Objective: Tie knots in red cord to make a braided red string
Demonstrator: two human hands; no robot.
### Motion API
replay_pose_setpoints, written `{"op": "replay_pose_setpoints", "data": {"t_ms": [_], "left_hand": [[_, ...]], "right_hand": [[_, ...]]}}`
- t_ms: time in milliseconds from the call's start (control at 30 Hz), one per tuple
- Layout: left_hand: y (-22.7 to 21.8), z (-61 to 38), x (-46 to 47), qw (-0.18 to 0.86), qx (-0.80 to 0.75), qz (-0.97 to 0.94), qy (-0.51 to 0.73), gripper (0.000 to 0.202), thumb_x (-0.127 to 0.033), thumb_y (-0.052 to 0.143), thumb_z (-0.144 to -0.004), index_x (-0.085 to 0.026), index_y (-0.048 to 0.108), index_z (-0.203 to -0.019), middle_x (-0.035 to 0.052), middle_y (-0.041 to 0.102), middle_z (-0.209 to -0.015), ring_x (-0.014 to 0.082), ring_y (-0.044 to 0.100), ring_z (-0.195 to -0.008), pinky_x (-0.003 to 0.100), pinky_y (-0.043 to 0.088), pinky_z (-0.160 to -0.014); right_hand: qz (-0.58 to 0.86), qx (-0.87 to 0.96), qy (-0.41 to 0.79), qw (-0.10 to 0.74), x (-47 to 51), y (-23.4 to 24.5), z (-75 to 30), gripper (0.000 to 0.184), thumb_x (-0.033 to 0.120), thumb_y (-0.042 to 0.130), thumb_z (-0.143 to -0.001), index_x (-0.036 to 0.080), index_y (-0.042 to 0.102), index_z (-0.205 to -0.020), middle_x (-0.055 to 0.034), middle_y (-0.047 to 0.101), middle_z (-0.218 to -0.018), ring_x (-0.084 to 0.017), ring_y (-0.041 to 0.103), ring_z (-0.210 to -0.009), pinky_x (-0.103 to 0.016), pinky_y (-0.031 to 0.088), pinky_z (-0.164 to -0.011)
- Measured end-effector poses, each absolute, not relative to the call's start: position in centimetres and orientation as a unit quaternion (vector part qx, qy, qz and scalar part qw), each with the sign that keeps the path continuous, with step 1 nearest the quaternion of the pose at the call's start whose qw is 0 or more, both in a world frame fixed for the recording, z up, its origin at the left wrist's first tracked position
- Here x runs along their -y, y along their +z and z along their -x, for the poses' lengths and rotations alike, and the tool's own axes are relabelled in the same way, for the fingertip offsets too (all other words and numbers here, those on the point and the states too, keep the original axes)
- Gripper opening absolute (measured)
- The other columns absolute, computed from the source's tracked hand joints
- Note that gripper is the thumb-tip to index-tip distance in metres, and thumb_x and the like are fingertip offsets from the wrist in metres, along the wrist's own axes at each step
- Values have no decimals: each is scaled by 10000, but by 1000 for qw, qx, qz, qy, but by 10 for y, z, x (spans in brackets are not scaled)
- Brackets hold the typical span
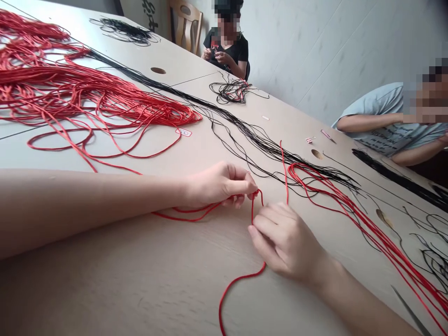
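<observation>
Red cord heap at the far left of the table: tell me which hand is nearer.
Left hand, pinching a red cord, is nearer, just below and right of the red cord heap. The right hand is farther, beyond the left hand.

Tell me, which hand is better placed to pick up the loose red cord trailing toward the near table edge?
The right hand, probably. The trailing red cord comes out right beneath it, while the left hand sits farther away, pinching a higher stretch of red cord.
</observation>
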State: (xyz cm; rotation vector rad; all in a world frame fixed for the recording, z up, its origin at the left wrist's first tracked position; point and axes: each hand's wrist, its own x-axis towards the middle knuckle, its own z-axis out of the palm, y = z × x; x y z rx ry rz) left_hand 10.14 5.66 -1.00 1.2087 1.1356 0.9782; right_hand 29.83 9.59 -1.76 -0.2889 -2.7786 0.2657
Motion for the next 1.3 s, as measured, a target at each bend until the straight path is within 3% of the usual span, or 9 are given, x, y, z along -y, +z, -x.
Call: {"op": "replay_pose_setpoints", "data": {"t_ms": [100, 167, 233, 333, 467, 633, 900, 1100, 1300], "left_hand": [[-7, -101, -55, 555, -484, -572, 363, 209, -329, 538, -811, -132, 596, -773, -24, 520, -537, 60, 427, -467, 178, 310, -434], [-6, -101, -53, 534, -488, -606, 331, 253, -374, 538, -812, -129, 601, -804, -29, 509, -527, 63, 415, -465, 180, 302, -435], [-6, -102, -51, 521, -483, -629, 315, 288, -404, 524, -821, -126, 601, -827, -32, 499, -530, 64, 411, -479, 178, 303, -441], [-6, -102, -51, 511, -482, -644, 303, 308, -412, 491, -838, -123, 598, -841, -30, 495, -549, 65, 401, -489, 177, 305, -441], [-4, -101, -53, 493, -500, -659, 270, 265, -342, 487, -836, -115, 616, -883, -30, 490, -560, 73, 407, -500, 186, 302, -445], [-3, -100, -55, 436, -528, -675, 274, 222, -293, 538, -792, -107, 643, -852, -25, 513, -600, 68, 425, -534, 185, 316, -479], [-4, -104, -52, 413, -521, -688, 292, 230, -291, 540, -799, -97, 650, -853, -33, 484, -575, 56, 399, -514, 166, 313, -452], [-4, -104, -49, 383, -515, -698, 319, 192, -247, 563, -781, -91, 656, -844, -25, 511, -596, 51, 404, -518, 163, 329, -468], [-8, -103, -49, 383, -522, -694, 316, 317, -397, 614, -749, -101, 670, -850, -21, 509, -587, 64, 404, -526, 179, 323, -459]], "right_hand": [[160, 921, 152, 322, -99, -15, -300, 98, 158, 424, -831, 142, 517, -804, -74, 507, -841, -191, 490, -843, -362, 392, -767], [191, 876, 254, 363, -100, -16, -300, 182, 156, 448, -829, 140, 507, -1000, -108, 512, -1029, -210, 498, -1005, -379, 411, -866], [217, 842, 385, 309, -100, -20, -298, 255, 177, 462, -851, 177, 454, -1105, -90, 541, -1042, -190, 535, -985, -354, 455, -835], [255, 809, 481, 223, -99, -24, -297, 191, 216, 454, -889, 224, 449, -1080, -25, 580, -850, -122, 553, -697, -258, 470, -602], [258, 857, 348, 281, -100, -24, -297, 54, 167, 539, -832, 191, 540, -880, 7, 520, -733, -64, 399, -528, -197, 337, -447], [221, 892, 228, 322, -104, -20, -297, 72, 86, 559, -782, 144, 572, -823, 10, 482, -692, -51, 387, -542, -183, 331, -449], [222, 881, 270, 319, -106, -23, -299, 91, 95, 581, -768, 155, 609, -830, 11, 495, -707, -55, 435, -568, -171, 344, -430], [246, 870, 302, 303, -105, -21, -300, 95, 141, 591, -784, 190, 643, -847, 40, 402, -628, -52, 343, -508, -195, 316, -433], [256, 866, 307, 301, -104, -22, -299, 82, 152, 593, -783, 196, 644, -830, 39, 383, -613, -61, 346, -520, -204, 317, -451]]}}
